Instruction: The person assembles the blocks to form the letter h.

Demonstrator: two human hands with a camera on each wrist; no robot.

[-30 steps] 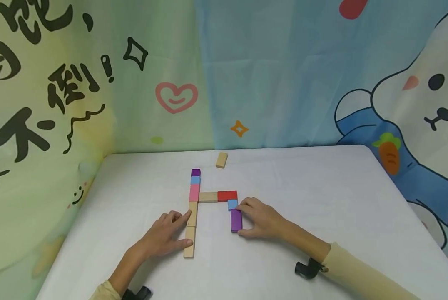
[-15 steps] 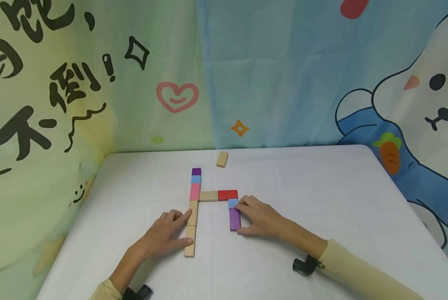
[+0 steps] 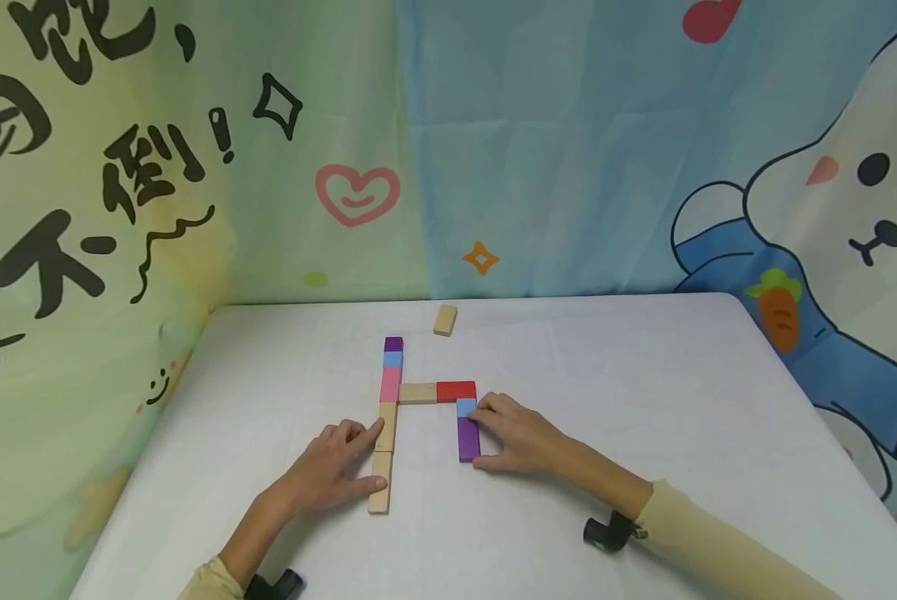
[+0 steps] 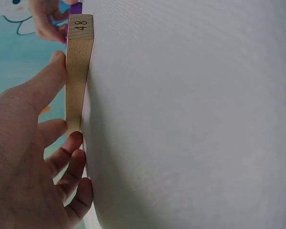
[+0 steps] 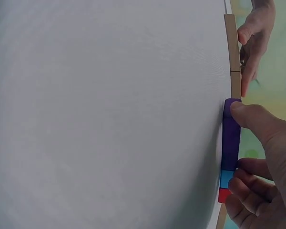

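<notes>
A long line of blocks lies on the table, ending in two plain wooden blocks. My left hand (image 3: 328, 471) touches it from the left, index finger along the upper wooden block (image 3: 387, 429) and thumb on the lower wooden block (image 3: 379, 483). In the left wrist view that lower block's end reads 48. My right hand (image 3: 519, 437) holds the purple block (image 3: 468, 440) by its right side, thumb at the near corner and index finger at the far one. This block lies against a light blue block (image 3: 467, 407), below a red block (image 3: 456, 390).
Another plain block (image 3: 418, 393) joins the red one to a pink block (image 3: 390, 384). Beyond the pink lie a small blue block (image 3: 392, 359) and a dark purple block (image 3: 393, 343). One loose wooden block (image 3: 444, 320) lies near the back edge of the white table (image 3: 606, 358).
My right hand has shifted the purple block slightly left, so it now lines up with the light blue block. The left hand has stayed in place.
</notes>
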